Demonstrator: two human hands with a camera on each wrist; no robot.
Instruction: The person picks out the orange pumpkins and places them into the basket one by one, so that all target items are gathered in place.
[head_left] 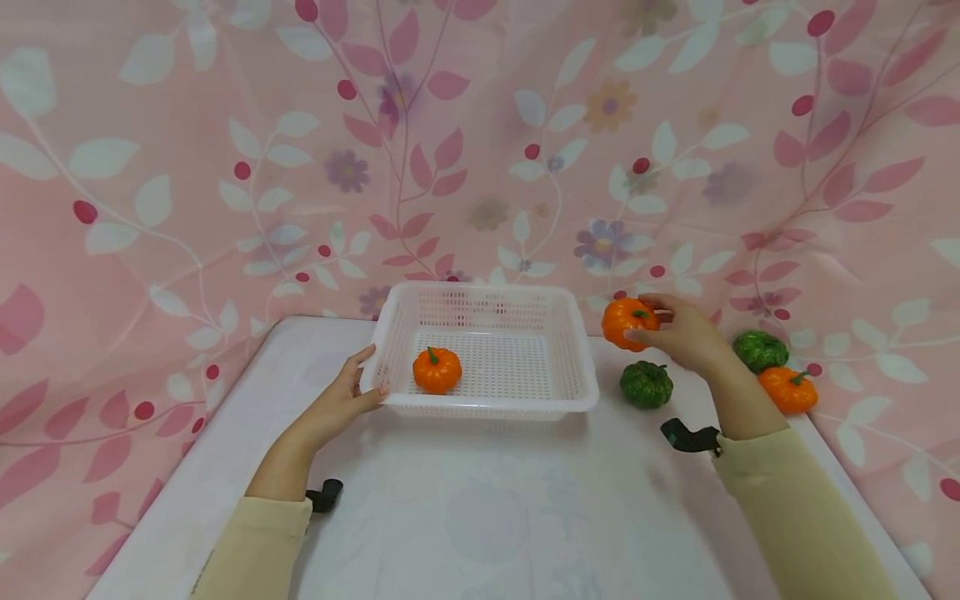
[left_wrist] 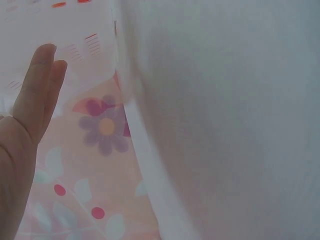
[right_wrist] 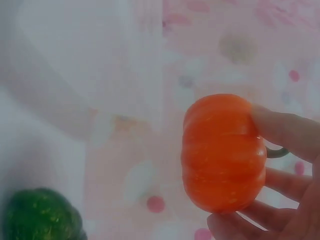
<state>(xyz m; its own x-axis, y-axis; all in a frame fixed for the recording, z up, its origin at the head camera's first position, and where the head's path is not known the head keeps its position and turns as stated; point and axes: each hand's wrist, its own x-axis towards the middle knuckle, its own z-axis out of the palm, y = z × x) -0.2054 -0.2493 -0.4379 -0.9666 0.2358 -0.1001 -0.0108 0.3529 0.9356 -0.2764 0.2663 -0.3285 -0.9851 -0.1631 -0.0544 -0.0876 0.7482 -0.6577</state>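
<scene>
A white plastic basket (head_left: 480,405) stands at the back of the table with one small orange pumpkin (head_left: 437,372) in its left part. My left hand (head_left: 341,400) holds the basket's front left corner, thumb on the front rim and fingers along the left side. In the left wrist view, two fingers (left_wrist: 35,90) of that hand look straight; its thumb is hidden. To the basket's right, my right hand (head_left: 686,333) grips another orange pumpkin (right_wrist: 222,152), raised over the table. Just below that pumpkin sits a green pumpkin (head_left: 647,384).
Farther right, a second green pumpkin (head_left: 761,351) and an orange pumpkin (head_left: 787,390) lie side by side near the table's right edge. The table (head_left: 487,508) has a whitish cover. Behind it hangs a pink floral cloth (head_left: 465,150).
</scene>
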